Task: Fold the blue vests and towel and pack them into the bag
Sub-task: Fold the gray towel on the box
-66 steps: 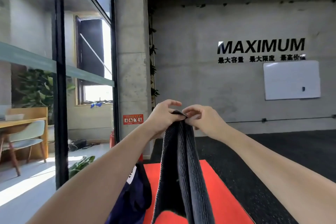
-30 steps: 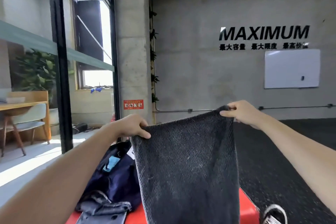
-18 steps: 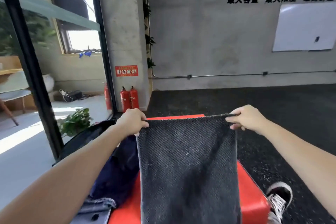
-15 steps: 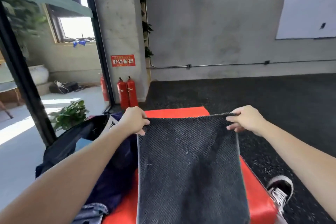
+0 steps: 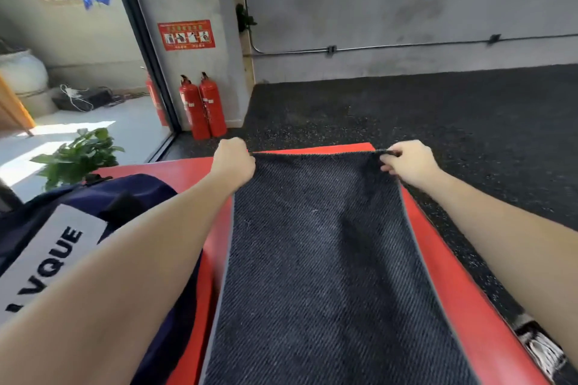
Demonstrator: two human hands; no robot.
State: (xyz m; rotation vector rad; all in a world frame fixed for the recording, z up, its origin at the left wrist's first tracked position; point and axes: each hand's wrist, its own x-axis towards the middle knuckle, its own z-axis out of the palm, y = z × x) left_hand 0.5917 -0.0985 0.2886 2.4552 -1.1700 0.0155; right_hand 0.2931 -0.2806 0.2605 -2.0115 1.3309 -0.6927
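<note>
Both hands are set apart at the far end of the dark towel [image 5: 325, 259], one to each corner; the left hand [image 5: 233, 162] has its fingers curled round the far left corner, and the right hand [image 5: 409, 162] pinches the far right corner between thumb and fingertips, a little tab of cloth showing just beyond its knuckles. Between the two the far edge runs taut and nearly straight; that looks like the reason for the wide grip, since a hem held at both corners lies square and sheds its creases. From the hands back toward the person the towel stretches lengthwise over the red mat [image 5: 469, 291], whose bare surface shows outside the right forearm and in a strip under the left one; whether the cloth already rests flat on the mat or hangs just above it near the hands I cannot tell. A soft ridge runs down its middle, so it is probably not yet smoothed.

Outside the left forearm, touching the mat, sits the navy bag [image 5: 93, 206] with a white lettered panel; it is close enough that a folded bundle could go in with a short reach. No blue vests can be made out. Beyond the left hand stand two red fire extinguishers [image 5: 203, 106] against the pillar; a shoe [image 5: 541, 350] shows below the right forearm.

My judgement: the towel is being laid out for folding, and packing has not begun for it.
</note>
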